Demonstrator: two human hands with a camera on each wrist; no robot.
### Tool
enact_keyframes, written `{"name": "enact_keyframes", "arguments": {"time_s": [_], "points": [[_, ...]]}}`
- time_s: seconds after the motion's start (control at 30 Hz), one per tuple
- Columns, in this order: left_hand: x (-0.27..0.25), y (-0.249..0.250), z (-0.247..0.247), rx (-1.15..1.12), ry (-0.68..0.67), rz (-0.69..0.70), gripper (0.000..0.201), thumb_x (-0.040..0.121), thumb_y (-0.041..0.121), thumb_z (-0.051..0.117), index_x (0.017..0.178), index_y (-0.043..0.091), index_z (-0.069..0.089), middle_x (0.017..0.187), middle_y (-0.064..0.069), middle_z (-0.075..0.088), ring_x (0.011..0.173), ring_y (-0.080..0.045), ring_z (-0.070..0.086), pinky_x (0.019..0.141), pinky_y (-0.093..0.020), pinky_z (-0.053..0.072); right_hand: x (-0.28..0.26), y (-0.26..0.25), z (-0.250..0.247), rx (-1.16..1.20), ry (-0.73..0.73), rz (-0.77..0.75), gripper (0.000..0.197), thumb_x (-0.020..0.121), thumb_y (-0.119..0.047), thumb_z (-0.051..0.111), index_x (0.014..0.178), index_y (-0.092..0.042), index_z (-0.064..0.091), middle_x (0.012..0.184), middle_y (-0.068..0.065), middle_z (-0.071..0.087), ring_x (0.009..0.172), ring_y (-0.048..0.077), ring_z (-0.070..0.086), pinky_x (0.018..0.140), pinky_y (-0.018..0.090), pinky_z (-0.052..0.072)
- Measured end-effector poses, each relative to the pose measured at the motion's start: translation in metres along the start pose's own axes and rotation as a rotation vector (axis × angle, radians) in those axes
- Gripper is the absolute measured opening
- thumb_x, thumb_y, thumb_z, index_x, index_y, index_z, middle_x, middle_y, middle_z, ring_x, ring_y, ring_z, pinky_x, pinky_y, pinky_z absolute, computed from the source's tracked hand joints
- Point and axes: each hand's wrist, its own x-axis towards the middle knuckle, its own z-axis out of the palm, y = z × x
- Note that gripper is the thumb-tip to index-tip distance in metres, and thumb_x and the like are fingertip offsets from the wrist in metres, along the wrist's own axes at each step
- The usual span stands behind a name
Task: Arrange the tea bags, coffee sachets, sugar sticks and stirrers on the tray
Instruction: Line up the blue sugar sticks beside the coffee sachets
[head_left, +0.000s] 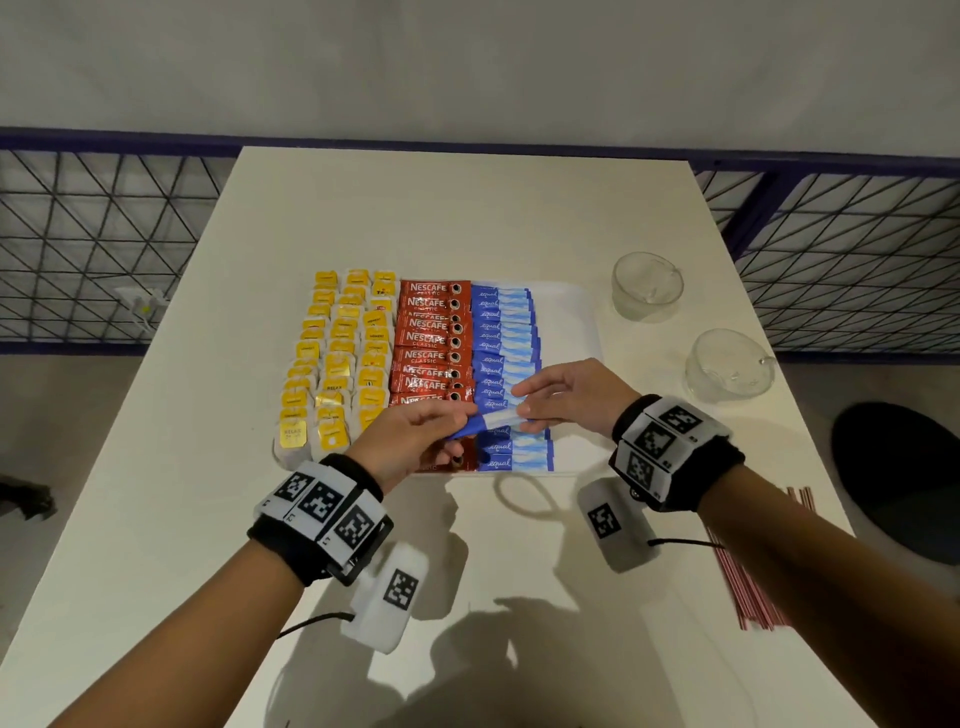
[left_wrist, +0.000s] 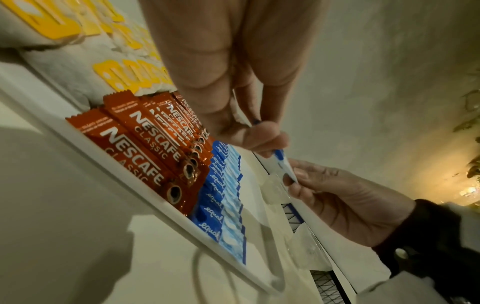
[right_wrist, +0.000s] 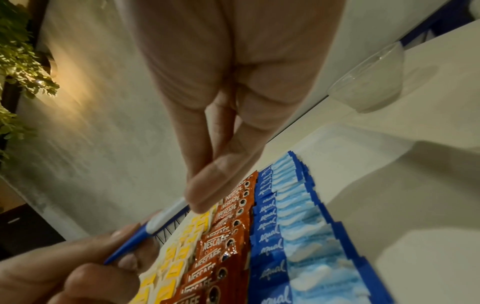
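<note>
Head view: a white tray (head_left: 571, 317) lies on the table (head_left: 467, 208), filled from left to right with columns of yellow-tagged tea bags (head_left: 337, 364), red coffee sachets (head_left: 431, 338) and blue sugar sticks (head_left: 501, 332); the strip of tray to the right of the sticks is bare. The left hand (head_left: 410, 441) and right hand (head_left: 566, 395) hold 1 sugar stick (head_left: 485, 423) between them, just above the near end of the blue column, the left pinching its dark blue end, the right its pale end. The red stirrers (head_left: 748, 582) lie on the table by the right forearm, well apart from the tray. 2 glass cups (head_left: 647, 286) stand to the right of the tray.

Left wrist view: thumb and fingertips (left_wrist: 265, 133) are closed on the stick's blue end; the right hand's fingers (left_wrist: 298, 176) pinch the far tip.

Right wrist view: the right fingers (right_wrist: 205, 191) lie straight, tips meeting on the pale end of the stick; whether the thumb is pressing cannot be told here.

Assessment: the stick appears light, thin and paper-skinned, with loose filling, so likely to bend at mid-length and crease if squeezed. Grip at the 2 flat sealed ends looks soundest. The overlapped row beneath is judged easily disturbed
</note>
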Motion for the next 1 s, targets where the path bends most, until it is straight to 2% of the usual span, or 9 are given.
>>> {"name": "enact_keyframes", "arguments": {"time_s": [0.1,0.2,0.27,0.37,0.57,0.73,0.83,0.9,1.0], "points": [[0.002,0.001,0.002,0.051,0.027,0.016,0.02,0.087,0.0,0.058,0.104,0.008,0.066,0.069,-0.002,0.067,0.056,-0.006,0.06,0.059,-0.015,0.052,-0.003,0.003,-0.001,0.036,0.035,-0.018,0.017,0.08,0.002,0.066,0.084,-0.014,0.065,0.071,0.003,0.065,0.057,0.008,0.068,0.062,0.011,0.051],[0.008,-0.004,0.005,0.361,0.121,0.179,0.022,0.081,0.008,0.069,0.097,0.023,0.064,0.106,-0.001,0.061,0.095,-0.015,0.062,0.089,-0.032,0.051,-0.003,0.0,-0.001,0.062,0.132,-0.065,0.019,0.08,0.005,0.064,0.081,-0.014,0.063,0.068,0.002,0.061,0.052,0.008,0.066,0.064,0.014,0.053],[0.009,-0.005,0.01,0.569,0.152,0.31,0.027,0.078,0.014,0.073,0.102,0.021,0.063,0.11,0.003,0.055,0.104,-0.015,0.054,0.095,-0.031,0.044,-0.001,-0.006,0.002,0.053,0.153,-0.078,0.02,0.081,0.005,0.062,0.081,-0.014,0.061,0.068,0.002,0.059,0.051,0.008,0.064,0.066,0.017,0.054],[0.015,-0.005,0.019,0.84,0.185,0.475,0.032,0.077,0.026,0.074,0.107,0.017,0.065,0.108,0.0,0.06,0.102,-0.016,0.052,0.093,-0.033,0.041,0.0,-0.017,0.008,0.104,0.099,-0.07,0.018,0.082,0.007,0.059,0.083,-0.011,0.059,0.069,0.007,0.061,0.052,0.012,0.064,0.063,0.019,0.056],[0.017,0.005,0.039,0.621,0.215,0.396,0.026,0.082,0.027,0.07,0.101,0.021,0.054,0.088,0.008,0.06,0.084,-0.018,0.061,0.065,-0.013,0.042,0.007,-0.032,0.011,0.156,-0.002,-0.065,0.016,0.081,0.007,0.061,0.083,-0.009,0.058,0.054,0.003,0.061,0.049,0.014,0.059,0.058,0.023,0.055],[0.021,0.007,0.038,0.561,0.226,0.38,0.027,0.082,0.024,0.069,0.101,0.024,0.05,0.091,0.002,0.059,0.085,-0.026,0.061,0.066,-0.021,0.044,0.01,-0.033,0.002,0.155,-0.02,-0.083,0.019,0.081,0.009,0.058,0.084,-0.01,0.057,0.051,0.001,0.06,0.044,0.011,0.056,0.049,0.019,0.05],[0.025,0.005,0.032,0.687,0.248,0.393,0.036,0.081,0.026,0.069,0.114,0.021,0.054,0.1,0.004,0.052,0.09,-0.016,0.053,0.075,-0.02,0.039,0.009,-0.029,-0.005,0.124,-0.074,-0.103,0.02,0.081,0.008,0.059,0.086,-0.012,0.06,0.058,0.002,0.06,0.048,0.01,0.056,0.052,0.018,0.05],[0.028,0.007,0.022,0.835,0.253,0.404,0.033,0.081,0.028,0.068,0.111,0.016,0.062,0.104,0.004,0.047,0.098,-0.012,0.045,0.083,-0.021,0.033,0.01,-0.026,-0.01,0.089,-0.089,-0.114,0.021,0.082,0.007,0.059,0.089,-0.013,0.063,0.063,0.003,0.06,0.05,0.008,0.057,0.057,0.016,0.051],[0.029,0.013,0.009,0.865,0.04,0.317,0.017,0.083,0.028,0.065,0.094,0.015,0.069,0.088,0.002,0.057,0.085,-0.013,0.051,0.076,-0.022,0.037,0.014,-0.021,-0.02,0.033,-0.071,-0.105,0.022,0.083,0.005,0.06,0.1,-0.007,0.065,0.066,0.004,0.061,0.052,0.007,0.058,0.064,0.016,0.052]]}}
